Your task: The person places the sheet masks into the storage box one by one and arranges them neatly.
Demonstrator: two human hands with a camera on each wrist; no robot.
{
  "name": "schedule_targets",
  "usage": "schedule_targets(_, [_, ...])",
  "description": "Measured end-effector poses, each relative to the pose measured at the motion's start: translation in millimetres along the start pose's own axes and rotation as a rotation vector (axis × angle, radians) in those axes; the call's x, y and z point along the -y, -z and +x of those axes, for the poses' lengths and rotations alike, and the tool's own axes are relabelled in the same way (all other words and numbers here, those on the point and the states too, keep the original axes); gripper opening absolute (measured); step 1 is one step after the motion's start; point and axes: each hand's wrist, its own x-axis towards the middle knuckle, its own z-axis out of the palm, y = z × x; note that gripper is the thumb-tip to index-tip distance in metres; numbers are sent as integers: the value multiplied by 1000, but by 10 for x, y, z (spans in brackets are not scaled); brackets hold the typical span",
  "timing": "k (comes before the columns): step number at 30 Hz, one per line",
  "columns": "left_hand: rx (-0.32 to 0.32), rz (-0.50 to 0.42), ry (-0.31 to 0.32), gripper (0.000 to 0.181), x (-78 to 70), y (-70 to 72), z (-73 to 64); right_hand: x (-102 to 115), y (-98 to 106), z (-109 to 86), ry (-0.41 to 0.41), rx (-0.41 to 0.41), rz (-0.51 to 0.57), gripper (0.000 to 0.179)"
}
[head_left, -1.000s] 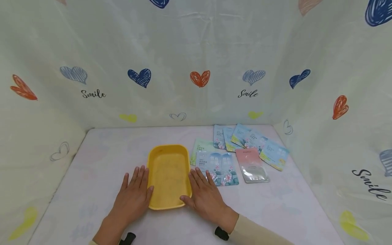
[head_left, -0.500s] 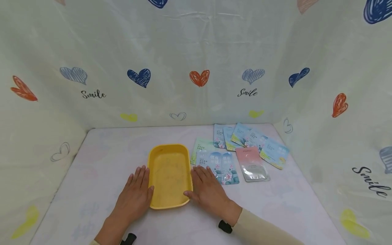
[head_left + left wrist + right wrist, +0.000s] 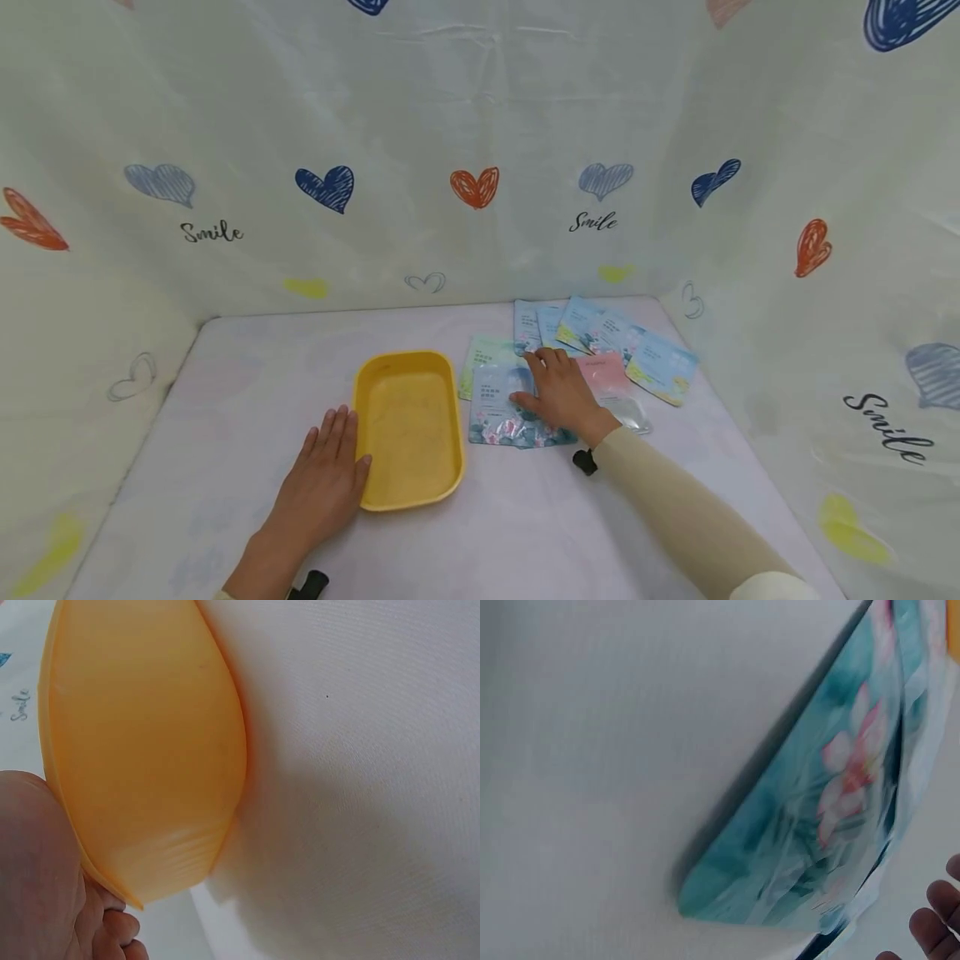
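Observation:
A yellow plastic tray (image 3: 408, 429) lies on the table, and my left hand (image 3: 318, 475) rests along its left side with straight fingers. The left wrist view shows that hand (image 3: 37, 862) at the rim, beside the tray's outer wall (image 3: 150, 750). My right hand (image 3: 558, 390) is over the blue flowered sachets (image 3: 495, 408) right of the tray, fingers spread and slightly bent. It partly hides them and the pink-and-silver sachet (image 3: 603, 371). In the right wrist view a flowered sachet (image 3: 795, 825) lies near the fingertips (image 3: 934, 919), with no grip visible.
A pale green sachet (image 3: 480, 358) sits partly under the blue ones. Farther back, several overlapping blue sachets (image 3: 663, 367) fan out towards the right edge. A white cloth (image 3: 480, 533) covers the table, and heart-patterned curtains (image 3: 405, 233) stand behind and at both sides.
My right hand has left the tray's right side and moved right and away from me, over the blue flowered sachets. My left hand stays at the tray. The head view has shifted slightly.

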Motion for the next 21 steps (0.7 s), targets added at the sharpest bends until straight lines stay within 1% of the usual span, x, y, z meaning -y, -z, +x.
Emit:
schedule_targets(4, [11,-5,10,73,3,9,-8,-68,-53,86,31,42,-23,84])
schedule_targets(10, [13,-16,12,73,5,11,-9,-100,-121,173,70,61,-106,87])
schedule_targets(14, [15,-20,7,72,3,10,-7,-110,-127,194,60,84,-124,87])
schedule_targets(21, [13,-19,0,72,-3,-2,3,-135,-131,199,38,114,-125,86])
